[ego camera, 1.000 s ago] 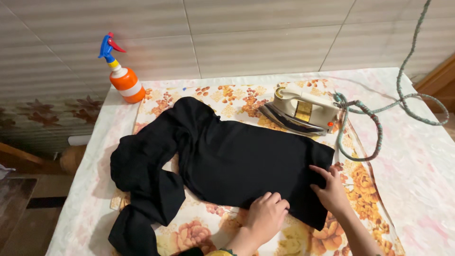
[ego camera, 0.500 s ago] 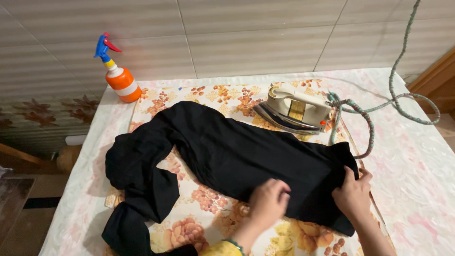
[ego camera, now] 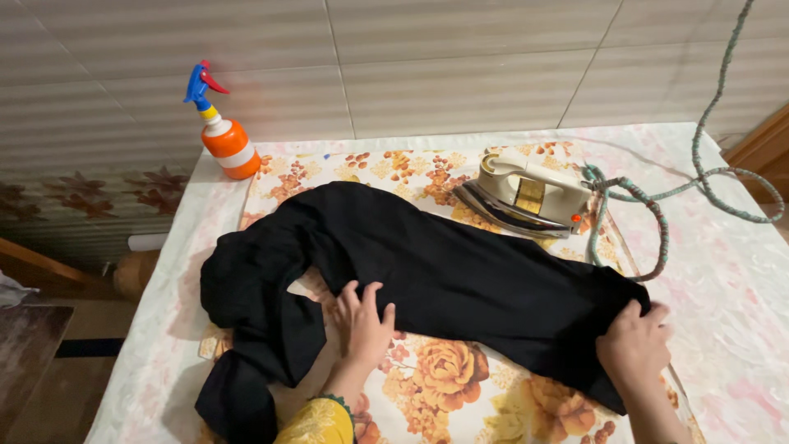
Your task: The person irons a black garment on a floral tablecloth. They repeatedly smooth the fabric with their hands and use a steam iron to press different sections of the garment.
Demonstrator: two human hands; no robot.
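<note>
A black garment (ego camera: 444,271) lies stretched across a floral ironing cloth (ego camera: 460,395) on the table. My left hand (ego camera: 362,323) rests flat with fingers spread on the garment's lower edge, near its bunched left part. At the garment's right end my right hand (ego camera: 634,348) grips the fabric. A cream and chrome iron (ego camera: 526,195) rests tilted on its side just beyond the garment, apart from both hands.
An orange and white spray bottle (ego camera: 225,137) with a blue trigger stands at the back left. The iron's green braided cord (ego camera: 657,205) loops over the pale table cover (ego camera: 723,271) at the right. A tiled wall is behind.
My left hand slid left from the garment's middle to near its bunched end. My right hand pulled the right end further right, stretching the folded garment longer and narrower.
</note>
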